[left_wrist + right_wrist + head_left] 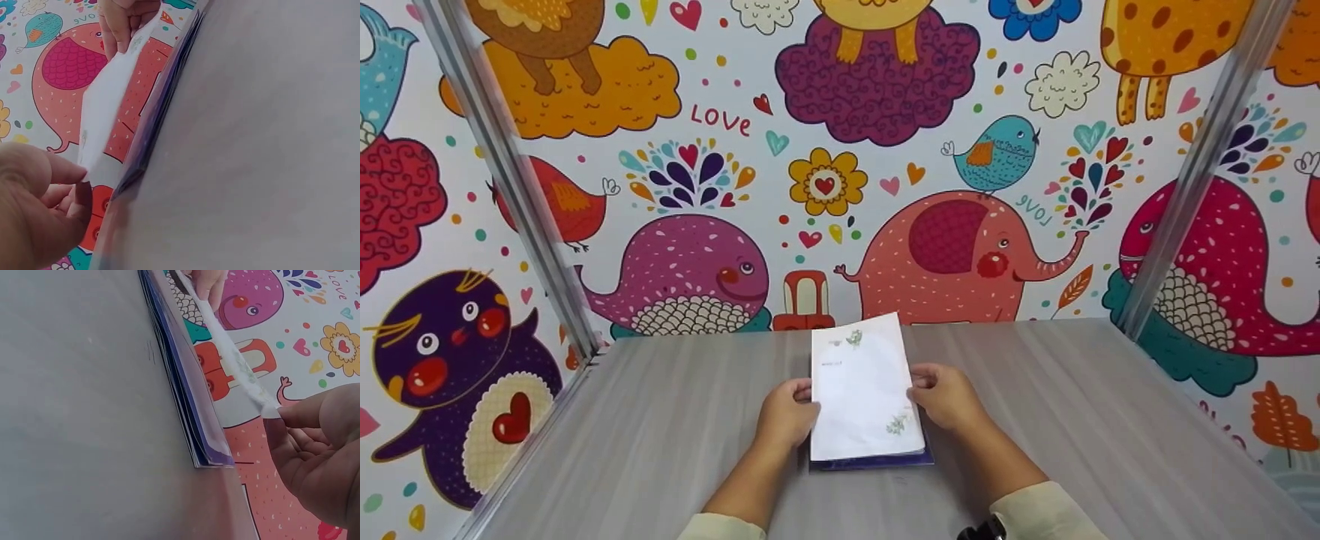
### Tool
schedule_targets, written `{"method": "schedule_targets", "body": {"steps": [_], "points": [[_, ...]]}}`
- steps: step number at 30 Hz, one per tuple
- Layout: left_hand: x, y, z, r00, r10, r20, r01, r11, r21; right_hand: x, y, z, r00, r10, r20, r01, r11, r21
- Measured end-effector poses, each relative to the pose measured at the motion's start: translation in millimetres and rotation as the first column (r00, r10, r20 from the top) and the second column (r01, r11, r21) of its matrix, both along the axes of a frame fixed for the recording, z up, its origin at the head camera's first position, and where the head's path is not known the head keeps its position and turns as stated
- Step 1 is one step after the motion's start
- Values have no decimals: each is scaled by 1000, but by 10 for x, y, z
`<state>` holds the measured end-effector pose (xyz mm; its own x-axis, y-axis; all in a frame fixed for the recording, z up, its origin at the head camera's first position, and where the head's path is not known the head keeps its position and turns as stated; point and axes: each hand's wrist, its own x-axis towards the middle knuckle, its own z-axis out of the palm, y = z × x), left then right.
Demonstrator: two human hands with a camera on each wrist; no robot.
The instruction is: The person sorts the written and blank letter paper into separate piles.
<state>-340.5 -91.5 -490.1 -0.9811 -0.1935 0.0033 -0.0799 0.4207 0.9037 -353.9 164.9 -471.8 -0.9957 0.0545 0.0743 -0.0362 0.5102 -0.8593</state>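
Both hands hold up a white paper [864,390] printed with small green sprigs and a little faint text. At its left edge, my left hand [789,414] pinches it between thumb and fingers. The right hand [949,396] pinches the opposite edge in the same way. Below the paper, a blue-purple folder or booklet [877,463] lies flat on the table. Several thin layers show along the edge of this folder [185,399] in the right wrist view. A gap separates the paper [107,101] from it in the left wrist view. From the head, the paper covers most of the folder.
The grey wood-grain table [675,420] ends at a back wall [825,255] covered with cartoon animals. Metal posts [502,165] stand at the left and right corners. A small black object [982,529] shows by the right sleeve [1046,514].
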Motion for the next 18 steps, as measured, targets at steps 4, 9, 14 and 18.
{"method": "schedule_targets", "body": {"steps": [4, 9, 14, 18], "points": [[-5, -80, 2, 1000, 13, -12, -13, 1000, 20, 16, -91, 15, 1000, -2, 2, 2, 999, -46], [3, -273, 18, 999, 23, -22, -23, 999, 31, 17, -274, 3, 1000, 13, 28, -8, 986, -166], [29, -539, 6, 998, 39, -40, -38, 999, 38, 29, -465, -18, 996, 61, 72, -43, 972, -231], [66, -739, -19, 998, 38, -44, -36, 998, 52, 51, -637, -37, 988, 98, 118, -62, 960, -273]]}}
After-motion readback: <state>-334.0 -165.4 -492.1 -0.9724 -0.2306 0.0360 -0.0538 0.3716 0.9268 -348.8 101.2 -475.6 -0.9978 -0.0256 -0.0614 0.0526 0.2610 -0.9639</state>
